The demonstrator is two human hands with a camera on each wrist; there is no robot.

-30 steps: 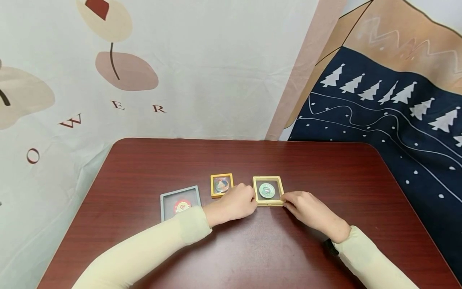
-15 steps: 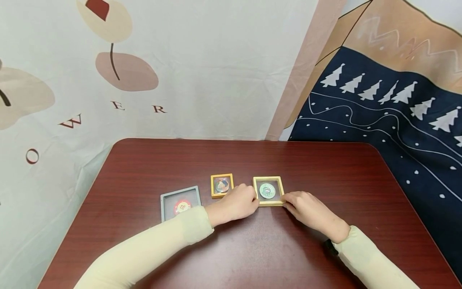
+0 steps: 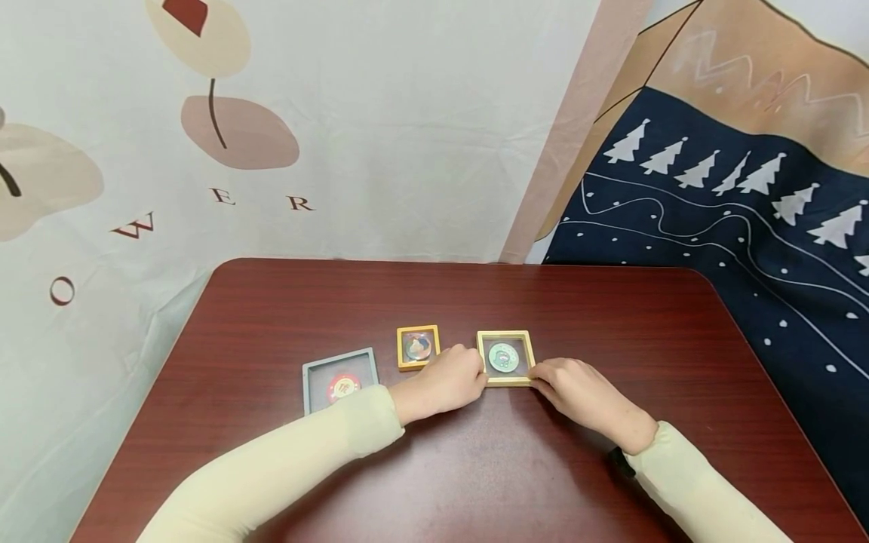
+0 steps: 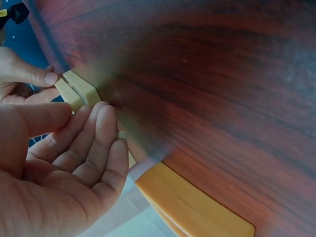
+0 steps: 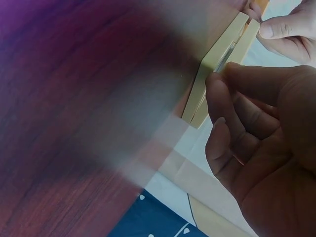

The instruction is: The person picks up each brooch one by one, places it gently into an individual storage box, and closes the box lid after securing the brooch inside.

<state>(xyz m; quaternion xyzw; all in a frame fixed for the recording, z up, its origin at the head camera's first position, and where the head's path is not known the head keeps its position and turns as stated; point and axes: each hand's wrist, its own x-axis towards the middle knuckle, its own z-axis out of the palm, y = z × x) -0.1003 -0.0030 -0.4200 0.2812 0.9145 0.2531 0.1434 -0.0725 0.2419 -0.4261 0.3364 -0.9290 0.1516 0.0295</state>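
Note:
A pale yellow display frame [image 3: 505,381] with a clear window lies on the table, a round green badge [image 3: 503,357] showing inside. My left hand [image 3: 444,385] pinches its near left corner. At the near right corner, my right hand [image 3: 580,396] grips it between thumb and fingers. Seen from the right wrist, the frame [image 5: 198,98] consists of two layers with a thin slit between them. The same slit runs along the frame's side [image 4: 81,91] in the left wrist view. My fingers hide parts of both corners.
A smaller orange frame [image 3: 410,367] with a round badge lies just left, partly behind my left hand. Further left is a grey frame [image 3: 339,356] holding a red-and-cream disc [image 3: 343,387]; my left sleeve covers its near part. A fabric-covered wall stands beyond the table [image 3: 441,294].
My left hand has shifted very slightly right along the pale yellow frame's near left corner. The right hand keeps its hold, and the frames stay in place.

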